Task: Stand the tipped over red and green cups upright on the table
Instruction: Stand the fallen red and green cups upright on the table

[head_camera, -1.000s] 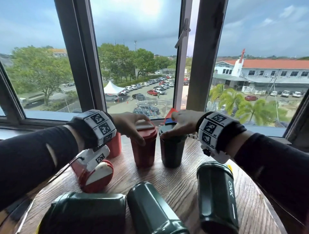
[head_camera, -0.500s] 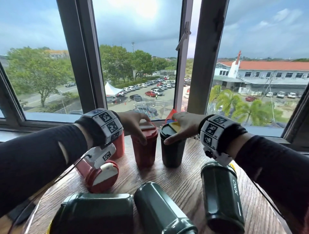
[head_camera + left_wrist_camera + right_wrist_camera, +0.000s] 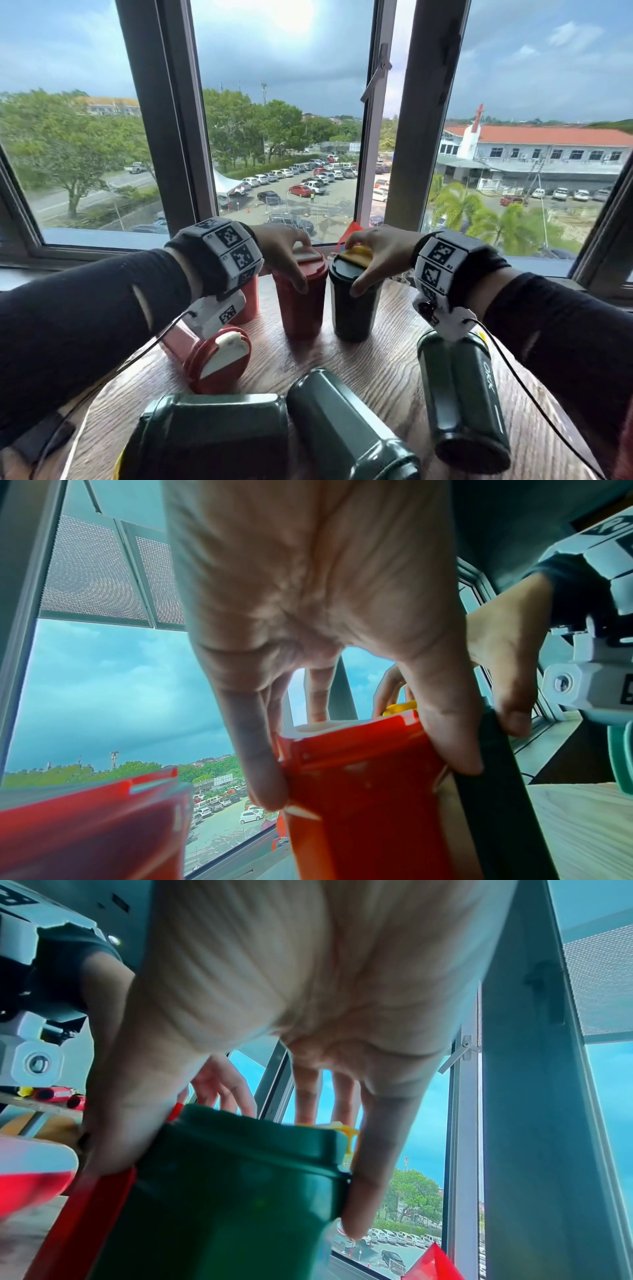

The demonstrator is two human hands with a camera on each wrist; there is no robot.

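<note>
Two cups are already standing near the far edge of the table (image 3: pixel 387 373), right by the window: a red cup (image 3: pixel 301 301) under the left hand (image 3: pixel 281 253) and a dark green cup (image 3: pixel 352 308) under the right hand (image 3: pixel 380 253). Both hands grip from above, thumb on one side of the lid rim and fingers curled over the far side, probably because a top-down hold lets you plant the base flat and check it won't wobble. The two stand almost touching, so it looks like they're being lined up as a pair.

Plenty left to do though. One red cup on its side (image 3: pixel 212 359) lies toward the left edge, lid facing the camera, and three green cups are tipped over along the near edge: left one (image 3: pixel 212 435), middle one (image 3: pixel 346 425), and right one (image 3: pixel 462 401) with white lettering. Another red cup (image 3: pixel 250 301) stands behind the left wrist, mostly hidden.

I'd guess the hands let go next and reach back for the fallen ones.
</note>
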